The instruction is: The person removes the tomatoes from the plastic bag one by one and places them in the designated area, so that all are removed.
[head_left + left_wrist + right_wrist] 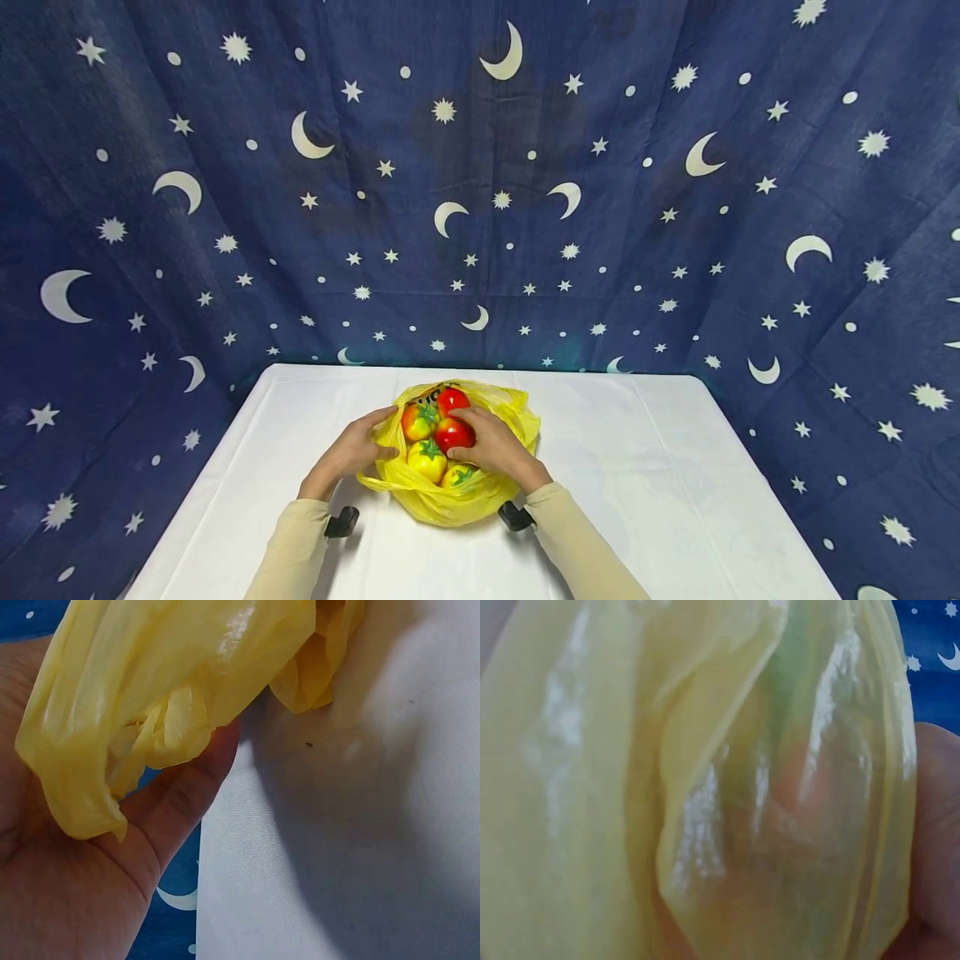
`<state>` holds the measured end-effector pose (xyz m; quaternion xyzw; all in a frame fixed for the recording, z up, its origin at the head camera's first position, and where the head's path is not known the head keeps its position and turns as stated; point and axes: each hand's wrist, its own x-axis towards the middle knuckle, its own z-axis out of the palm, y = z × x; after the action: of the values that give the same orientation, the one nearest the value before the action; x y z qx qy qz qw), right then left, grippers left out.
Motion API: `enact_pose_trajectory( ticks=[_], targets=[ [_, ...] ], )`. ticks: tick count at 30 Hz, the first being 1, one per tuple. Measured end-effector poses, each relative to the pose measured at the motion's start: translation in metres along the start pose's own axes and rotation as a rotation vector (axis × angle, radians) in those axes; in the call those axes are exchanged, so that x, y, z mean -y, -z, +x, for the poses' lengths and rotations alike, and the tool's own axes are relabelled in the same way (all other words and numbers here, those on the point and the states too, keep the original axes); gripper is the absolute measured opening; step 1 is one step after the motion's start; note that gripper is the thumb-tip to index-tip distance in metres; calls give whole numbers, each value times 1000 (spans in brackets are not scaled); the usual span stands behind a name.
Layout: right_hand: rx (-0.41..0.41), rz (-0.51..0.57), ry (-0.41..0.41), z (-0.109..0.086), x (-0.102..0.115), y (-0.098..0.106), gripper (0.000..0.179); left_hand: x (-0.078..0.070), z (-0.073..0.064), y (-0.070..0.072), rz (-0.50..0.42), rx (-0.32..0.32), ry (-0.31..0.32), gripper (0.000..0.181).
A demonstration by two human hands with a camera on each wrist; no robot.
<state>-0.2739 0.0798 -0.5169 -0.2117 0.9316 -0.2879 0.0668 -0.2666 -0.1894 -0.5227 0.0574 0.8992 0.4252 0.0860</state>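
A yellow plastic bag (457, 507) sits on the table with its mouth spread upward. Inside lie yellow tomatoes (427, 461) with green leafy tops, an orange-red one (418, 422) and two glossy red round fruits (455, 434), whose exact kind is unclear. My left hand (358, 446) holds the bag's left rim; in the left wrist view its thin plastic (82, 750) lies over the palm. Reaching in from the right, my right hand (491, 442) grips the nearer red fruit between thumb and fingers. Bag plastic covers most of the right wrist view, hiding the fingertips there.
A white cloth covers the table (637, 467), with bare surface on both sides of the bag. Behind it hangs a dark blue curtain (480, 167) with moons and stars. A black wrist device (342, 522) is near each sleeve.
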Motion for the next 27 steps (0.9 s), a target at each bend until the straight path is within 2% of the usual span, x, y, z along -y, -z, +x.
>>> enact_pose_trajectory(
  ticks=[20, 27],
  targets=[
    [-12, -27, -17, 7, -4, -5, 67, 2, 1, -2, 5, -2, 19, 77],
    [-17, -5, -32, 4, -3, -2, 66, 3, 0, -2, 0, -3, 26, 78]
  ],
)
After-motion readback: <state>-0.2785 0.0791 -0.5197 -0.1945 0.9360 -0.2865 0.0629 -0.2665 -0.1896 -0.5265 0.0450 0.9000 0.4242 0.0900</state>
